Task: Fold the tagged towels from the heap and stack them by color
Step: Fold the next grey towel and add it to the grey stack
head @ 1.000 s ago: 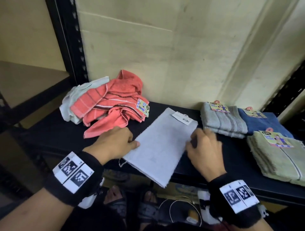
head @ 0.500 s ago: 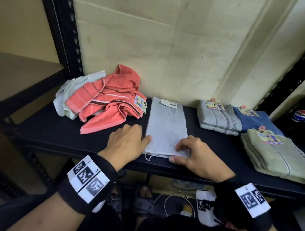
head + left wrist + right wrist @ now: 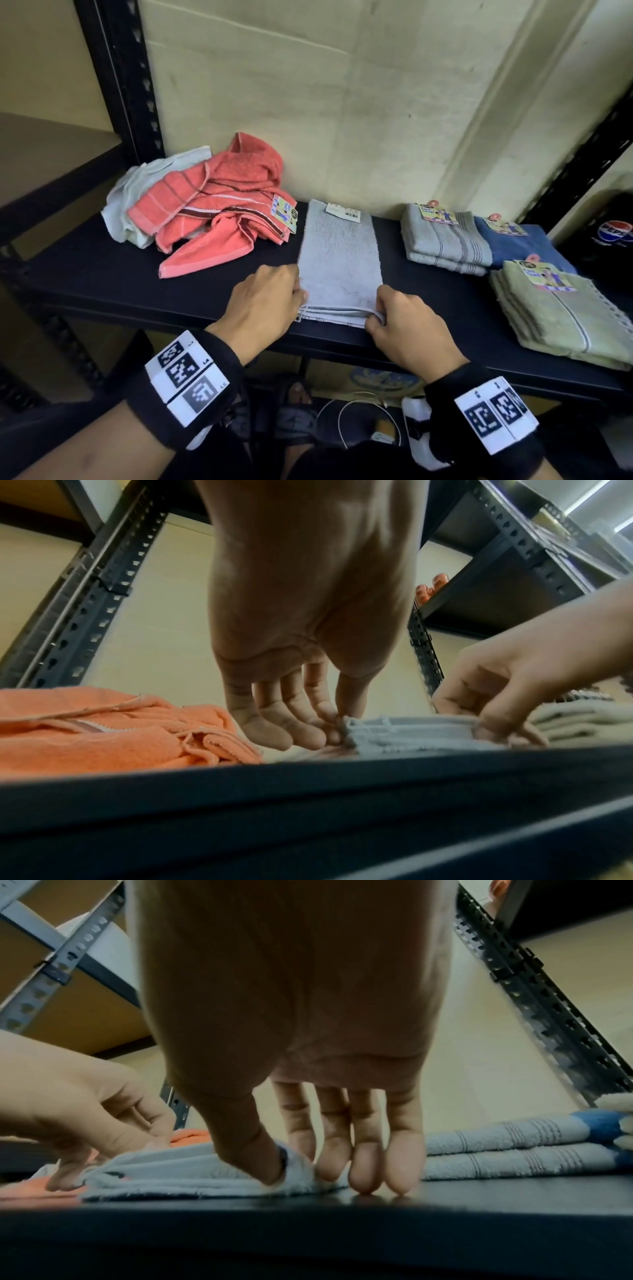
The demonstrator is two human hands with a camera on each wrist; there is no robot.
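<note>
Both my hands have slid to the near corners of the narrow folded grey terry towel (image 3: pixel 339 260): left hand (image 3: pixel 263 301) and right hand (image 3: pixel 407 325) each pinch a corner, likely to fold it toward 12 o'clock. It lies mid-shelf, with the coral towel heap (image 3: pixel 219 212) at 10 o'clock.

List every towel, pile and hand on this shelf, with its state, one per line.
grey towel: folded into a narrow strip, flat, near corners pinched
left hand: pinches the near left corner
right hand: pinches the near right corner
heap: unfolded, crumpled coral and pale towels
grey stack: folded, tagged
blue towel: folded, tagged
green stack: folded, tagged
</note>
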